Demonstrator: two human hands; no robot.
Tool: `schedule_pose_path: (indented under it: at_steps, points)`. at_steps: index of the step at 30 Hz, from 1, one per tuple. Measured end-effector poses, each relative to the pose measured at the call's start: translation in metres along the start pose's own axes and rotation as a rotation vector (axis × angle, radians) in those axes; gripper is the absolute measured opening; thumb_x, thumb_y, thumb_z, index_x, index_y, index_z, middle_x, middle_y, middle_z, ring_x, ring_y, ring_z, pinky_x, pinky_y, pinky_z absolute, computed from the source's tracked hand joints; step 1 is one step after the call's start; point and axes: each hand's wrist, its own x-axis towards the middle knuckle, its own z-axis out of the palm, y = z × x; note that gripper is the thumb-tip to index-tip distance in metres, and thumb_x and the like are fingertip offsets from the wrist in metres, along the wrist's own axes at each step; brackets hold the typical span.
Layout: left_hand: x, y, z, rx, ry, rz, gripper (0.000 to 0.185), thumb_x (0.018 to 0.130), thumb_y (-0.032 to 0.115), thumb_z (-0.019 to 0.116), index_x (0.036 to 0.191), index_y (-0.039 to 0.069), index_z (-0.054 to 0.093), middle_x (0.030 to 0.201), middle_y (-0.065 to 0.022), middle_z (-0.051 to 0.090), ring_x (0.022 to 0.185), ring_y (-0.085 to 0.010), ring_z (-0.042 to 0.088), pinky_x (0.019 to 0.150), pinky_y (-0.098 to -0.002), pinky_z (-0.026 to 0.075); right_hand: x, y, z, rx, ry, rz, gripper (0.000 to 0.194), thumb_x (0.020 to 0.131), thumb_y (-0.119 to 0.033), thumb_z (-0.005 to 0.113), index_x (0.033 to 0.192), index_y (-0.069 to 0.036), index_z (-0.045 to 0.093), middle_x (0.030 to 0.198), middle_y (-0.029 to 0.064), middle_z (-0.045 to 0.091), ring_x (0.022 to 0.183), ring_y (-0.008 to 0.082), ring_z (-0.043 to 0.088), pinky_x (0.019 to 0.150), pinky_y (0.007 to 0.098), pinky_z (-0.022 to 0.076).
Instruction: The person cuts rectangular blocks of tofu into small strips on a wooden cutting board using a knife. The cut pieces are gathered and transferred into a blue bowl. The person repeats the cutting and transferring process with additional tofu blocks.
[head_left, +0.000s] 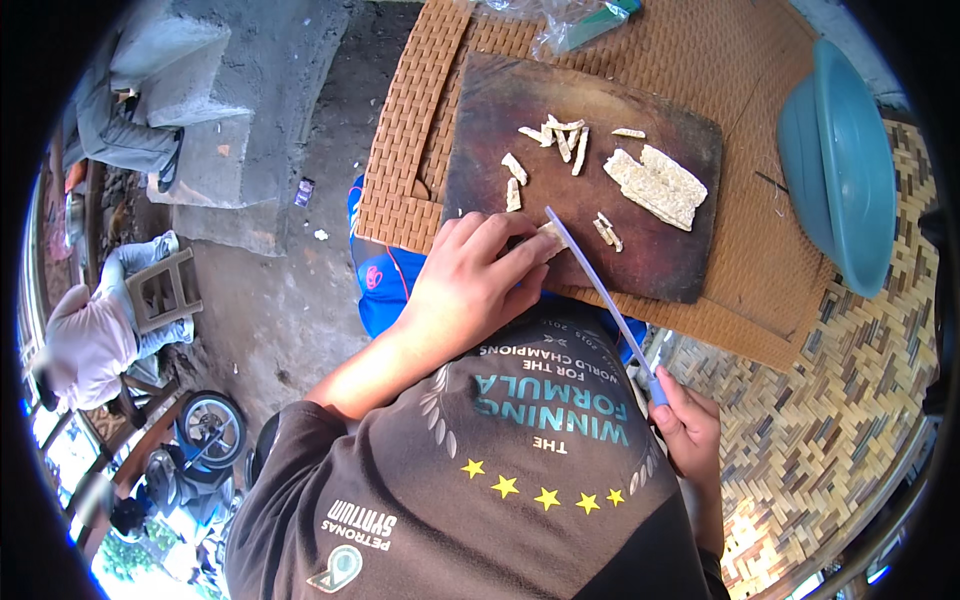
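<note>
My left hand (487, 262) presses a small piece of tempeh (553, 238) onto a dark wooden cutting board (487, 97), near its front edge. In my right hand (686, 427) is the handle of a long thin kitchen knife (606, 296). Its blade slants up to the left, with the tip end against the held piece. A larger slab of tempeh (660, 187) lies on the board's right part. Cut strips of tempeh (564, 139) are heaped farther back, and a few short strips (607, 231) lie right of the blade. My fingers partly cover the held piece.
The board rests on a brown woven-rattan table (750, 300). A teal plastic basin (859, 172) stands tilted at the right, beside a woven bamboo wall (817, 420). Clear plastic packaging (581, 26) lies at the back. At left are a seated person (94, 345) and a motorcycle (202, 442).
</note>
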Motion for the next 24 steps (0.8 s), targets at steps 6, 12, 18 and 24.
schedule_pose_path:
  at_steps: [6,12,18,24]
  points:
    - [-0.001,-0.002,0.002,-0.010,0.014,0.011,0.048,0.092,0.014,0.092,0.138,0.016,0.080,0.126,-0.0032,0.074,0.106,-0.0273,0.070,0.090,-0.0443,0.056,-0.005,-0.006,-0.002,-0.017,-0.026,0.051,0.047,0.113,-0.006,0.075,0.157,0.010,0.072,0.129,0.0286,0.085,0.112,0.0330,0.085,0.103,0.0393,0.0624]
    - [-0.003,-0.005,0.004,-0.029,0.034,0.005,0.044,0.089,0.012,0.093,0.131,0.017,0.083,0.129,-0.0034,0.077,0.102,-0.0280,0.071,0.090,-0.0440,0.058,0.023,-0.011,0.019,-0.071,-0.017,-0.005,0.046,0.114,-0.006,0.075,0.159,0.006,0.071,0.122,0.0258,0.084,0.102,0.0292,0.082,0.096,0.0371,0.0618]
    - [-0.003,-0.006,0.007,-0.041,0.119,0.042,0.041,0.088,0.014,0.094,0.127,0.015,0.083,0.124,-0.0041,0.077,0.104,-0.0306,0.073,0.092,-0.0450,0.059,0.027,-0.012,0.046,-0.150,0.116,-0.045,0.047,0.116,-0.008,0.075,0.163,-0.001,0.071,0.111,0.0182,0.082,0.089,0.0205,0.073,0.085,0.0345,0.0596]
    - [-0.008,-0.009,0.011,-0.059,0.144,0.032,0.039,0.088,0.014,0.094,0.126,0.015,0.082,0.122,-0.0044,0.076,0.105,-0.0307,0.073,0.093,-0.0448,0.060,0.000,0.015,0.038,0.140,0.189,0.018,0.060,0.119,-0.021,0.074,0.173,0.002,0.061,0.095,0.0053,0.069,0.076,0.0095,0.055,0.065,0.0273,0.0433]
